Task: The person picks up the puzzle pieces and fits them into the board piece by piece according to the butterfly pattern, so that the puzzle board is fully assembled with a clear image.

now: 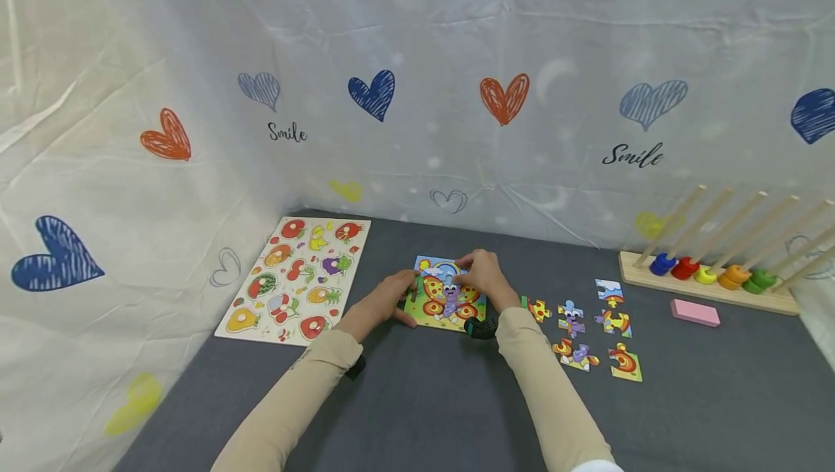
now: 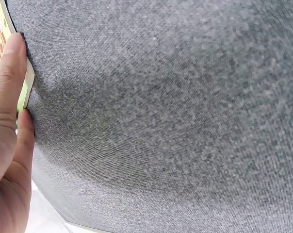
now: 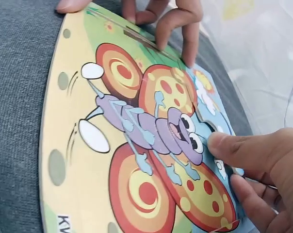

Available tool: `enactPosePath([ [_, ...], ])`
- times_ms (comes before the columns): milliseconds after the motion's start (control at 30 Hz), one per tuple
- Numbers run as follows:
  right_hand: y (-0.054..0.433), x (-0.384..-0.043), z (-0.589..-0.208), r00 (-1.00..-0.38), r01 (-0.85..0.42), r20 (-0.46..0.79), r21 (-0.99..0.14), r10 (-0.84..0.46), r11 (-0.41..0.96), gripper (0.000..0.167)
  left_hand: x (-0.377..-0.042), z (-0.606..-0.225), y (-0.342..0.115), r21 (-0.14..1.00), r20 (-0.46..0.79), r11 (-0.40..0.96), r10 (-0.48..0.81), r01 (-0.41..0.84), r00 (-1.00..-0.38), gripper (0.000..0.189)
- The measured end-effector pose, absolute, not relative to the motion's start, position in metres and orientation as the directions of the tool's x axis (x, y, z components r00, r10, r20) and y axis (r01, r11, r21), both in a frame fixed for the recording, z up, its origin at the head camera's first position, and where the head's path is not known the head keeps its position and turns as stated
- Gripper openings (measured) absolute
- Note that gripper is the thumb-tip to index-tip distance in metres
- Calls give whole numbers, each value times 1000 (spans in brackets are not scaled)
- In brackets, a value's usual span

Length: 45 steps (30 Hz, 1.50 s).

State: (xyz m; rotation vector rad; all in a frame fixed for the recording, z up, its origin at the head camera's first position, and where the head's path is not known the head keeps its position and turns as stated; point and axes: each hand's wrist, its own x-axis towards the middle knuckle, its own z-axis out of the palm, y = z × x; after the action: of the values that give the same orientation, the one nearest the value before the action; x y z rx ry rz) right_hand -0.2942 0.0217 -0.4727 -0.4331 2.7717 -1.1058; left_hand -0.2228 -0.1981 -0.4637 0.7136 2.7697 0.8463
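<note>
A butterfly puzzle board (image 1: 438, 318) lies on the dark table, its printed picture facing up. My left hand (image 1: 390, 296) holds the board at its left side. The thumb (image 3: 73, 5) is at the near corner and the bent fingertips (image 3: 187, 56) rest along the left edge. At the board's far side, my right hand (image 1: 484, 274) pinches a blue puzzle piece with a cloud (image 3: 220, 170) over the picture. Its thumb (image 3: 224, 145) lies on top beside the butterfly's head; the fingers partly hide the piece. Right of the board lie several loose puzzle pieces (image 1: 570, 318).
A fruit board (image 1: 280, 276) lies at the left. A wooden peg stand (image 1: 704, 291) with coloured rings is at the back right, with a pink block (image 1: 695, 312) before it. A white curtain (image 1: 443, 95) printed with hearts hangs behind the table.
</note>
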Motion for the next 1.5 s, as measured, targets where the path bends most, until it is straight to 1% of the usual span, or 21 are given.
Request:
enactPosePath([
  [267, 23, -293, -472, -952, -225, -14, -649, -306, 727, 36, -223, -463, -196, 570, -15, 720, 490, 395, -871, 52],
  [500, 24, -292, -472, -949, -243, 23, -684, -313, 688, 50, -224, -462, -198, 570, 1, 715, 491, 404, -871, 52],
  [600, 24, -290, -472, -956, -240, 53, -710, -289, 662, 48, -224, -462, -199, 569, 0, 714, 496, 409, -868, 52],
  [767, 26, -286, -477, -964, -243, 124, -775, -236, 584, 39, -224, -463, -199, 562, -10, 718, 501, 410, -865, 53],
  [933, 28, -283, -484, -960, -261, 169, -832, -223, 490, 36, -223, -463, -198, 552, -22, 732, 493, 401, -870, 52],
  [1233, 33, -283, -487, -949, -282, 170, -834, -266, 475, 33, -223, -461, -196, 557, -26, 738, 474, 381, -880, 53],
  [1367, 38, -283, -488, -950, -271, 177, -875, -258, 400, 36, -223, -462, -196, 559, -29, 738, 473, 378, -881, 53],
  [1500, 48, -285, -492, -952, -236, 183, -948, -244, 212, 39, -223, -464, -197, 565, -28, 735, 471, 375, -882, 53],
])
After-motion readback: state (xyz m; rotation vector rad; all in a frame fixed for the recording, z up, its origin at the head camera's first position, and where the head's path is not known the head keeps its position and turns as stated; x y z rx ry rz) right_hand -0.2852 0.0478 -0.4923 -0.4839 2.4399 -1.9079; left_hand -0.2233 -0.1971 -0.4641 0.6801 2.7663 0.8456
